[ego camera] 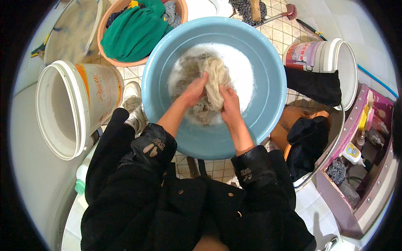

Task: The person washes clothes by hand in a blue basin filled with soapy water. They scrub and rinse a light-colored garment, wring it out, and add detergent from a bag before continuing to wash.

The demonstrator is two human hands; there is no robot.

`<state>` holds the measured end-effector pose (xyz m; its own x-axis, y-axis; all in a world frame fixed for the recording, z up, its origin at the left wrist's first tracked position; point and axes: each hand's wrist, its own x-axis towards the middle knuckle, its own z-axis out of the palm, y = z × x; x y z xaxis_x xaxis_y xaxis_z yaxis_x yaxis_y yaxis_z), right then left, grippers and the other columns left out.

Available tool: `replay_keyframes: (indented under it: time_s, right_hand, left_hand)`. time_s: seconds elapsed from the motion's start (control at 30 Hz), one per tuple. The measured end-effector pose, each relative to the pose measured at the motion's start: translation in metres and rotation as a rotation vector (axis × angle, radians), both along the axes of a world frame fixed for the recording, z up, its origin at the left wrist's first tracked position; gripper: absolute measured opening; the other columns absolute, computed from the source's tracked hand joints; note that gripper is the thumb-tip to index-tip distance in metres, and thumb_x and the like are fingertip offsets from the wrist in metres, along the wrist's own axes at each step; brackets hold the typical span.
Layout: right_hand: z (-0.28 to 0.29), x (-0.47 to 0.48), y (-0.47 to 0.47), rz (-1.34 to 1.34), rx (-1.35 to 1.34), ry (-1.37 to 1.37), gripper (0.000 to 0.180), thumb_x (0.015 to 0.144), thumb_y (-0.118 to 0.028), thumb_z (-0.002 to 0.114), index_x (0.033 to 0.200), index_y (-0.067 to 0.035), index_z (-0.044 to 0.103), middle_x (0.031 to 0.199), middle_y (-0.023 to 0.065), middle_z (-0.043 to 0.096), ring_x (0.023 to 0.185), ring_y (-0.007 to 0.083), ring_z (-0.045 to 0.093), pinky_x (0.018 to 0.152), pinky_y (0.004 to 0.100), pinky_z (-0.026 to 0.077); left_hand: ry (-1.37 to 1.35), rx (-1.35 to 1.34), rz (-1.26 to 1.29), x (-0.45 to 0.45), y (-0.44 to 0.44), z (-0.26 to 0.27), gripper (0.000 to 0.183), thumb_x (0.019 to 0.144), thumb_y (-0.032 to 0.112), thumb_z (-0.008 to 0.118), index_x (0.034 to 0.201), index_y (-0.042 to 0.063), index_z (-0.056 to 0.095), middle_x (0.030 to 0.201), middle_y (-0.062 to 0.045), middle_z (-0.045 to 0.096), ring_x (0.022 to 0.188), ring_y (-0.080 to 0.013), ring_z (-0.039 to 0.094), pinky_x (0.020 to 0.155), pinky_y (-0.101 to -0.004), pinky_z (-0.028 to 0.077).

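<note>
A large light-blue plastic basin (263, 125) stands on the floor in front of me, with white suds (241, 59) over the water inside. Wet cream-coloured cloth (215, 72) is bunched up above the suds between my hands. My left hand (196, 89) grips its left side, thumb pointing up. On the right side of the same bundle, my right hand (230, 99) has its fingers curled into the fabric. More of the wet cloth, greyish beige, lies in the foam to the left and below. Part of it is hidden by the suds and my hands.
An orange-pink tub (100, 31) at the upper left holds a green garment (138, 34) and other clothes. White buckets flank the basin, left (100, 91) and right (314, 56). A metal shower hose (337, 141) runs beside a purple-edged shelf (339, 200). A scrub brush (290, 12) lies behind.
</note>
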<state>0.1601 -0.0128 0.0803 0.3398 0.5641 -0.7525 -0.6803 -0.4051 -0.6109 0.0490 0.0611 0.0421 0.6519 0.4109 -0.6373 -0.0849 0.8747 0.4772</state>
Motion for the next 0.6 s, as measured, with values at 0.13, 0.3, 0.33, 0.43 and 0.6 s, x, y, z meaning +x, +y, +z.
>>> replay_keyframes:
  time_s: [0.13, 0.3, 0.33, 0.43, 0.6]
  right_hand:
    - [-0.012, 0.032, -0.01, 0.101, 0.118, -0.396, 0.005, 0.083, -0.008, 0.059, 0.081, -0.004, 0.057, 0.071, -0.0017, 0.057, 0.064, 0.0078, 0.049, 0.063, 0.0217, 0.042]
    - [-0.028, 0.018, -0.014, 0.401, 0.229, -0.976, 0.006, 0.081, -0.009, 0.06, 0.079, -0.005, 0.056, 0.081, -0.0018, 0.058, 0.079, 0.0093, 0.051, 0.069, 0.0259, 0.042]
    - [-0.028, 0.011, -0.016, 0.458, 0.304, -1.091, 0.007, 0.081, -0.009, 0.06, 0.08, -0.004, 0.056, 0.082, -0.0012, 0.058, 0.081, 0.01, 0.051, 0.07, 0.0268, 0.042]
    - [-0.018, -0.026, -0.026, 0.679, 0.505, -1.231, 0.009, 0.082, -0.01, 0.059, 0.081, -0.002, 0.057, 0.087, 0.0016, 0.058, 0.082, 0.0119, 0.053, 0.071, 0.0277, 0.043]
    - [-0.03, -0.014, -0.013, 0.403, -0.039, -0.579, 0.029, 0.078, -0.018, 0.065, 0.097, 0.001, 0.055, 0.089, 0.0066, 0.059, 0.077, 0.0168, 0.057, 0.066, 0.0311, 0.046]
  left_hand:
    - [0.137, 0.094, 0.029, 0.003, 0.0, -0.01, 0.058, 0.092, 0.047, 0.034, 0.127, 0.002, 0.038, 0.124, -0.008, 0.045, 0.113, -0.0205, 0.044, 0.098, -0.0374, 0.034]
    - [0.143, -0.279, 0.365, -0.002, -0.01, -0.042, 0.048, 0.092, 0.037, 0.041, 0.126, 0.003, 0.039, 0.12, -0.01, 0.048, 0.111, -0.022, 0.046, 0.095, -0.0386, 0.038]
    - [0.115, -0.334, 0.341, 0.002, -0.008, -0.025, 0.047, 0.093, 0.036, 0.04, 0.127, 0.003, 0.038, 0.12, -0.01, 0.048, 0.111, -0.0221, 0.046, 0.096, -0.0387, 0.039]
    - [0.022, -0.463, 0.296, 0.002, -0.01, -0.013, 0.044, 0.093, 0.033, 0.04, 0.126, 0.003, 0.039, 0.121, -0.011, 0.047, 0.11, -0.0228, 0.048, 0.094, -0.039, 0.041]
    - [0.004, -0.372, 0.391, -0.005, -0.019, -0.03, 0.05, 0.092, 0.04, 0.041, 0.125, 0.003, 0.039, 0.121, -0.012, 0.048, 0.108, -0.0242, 0.05, 0.089, -0.0401, 0.044]
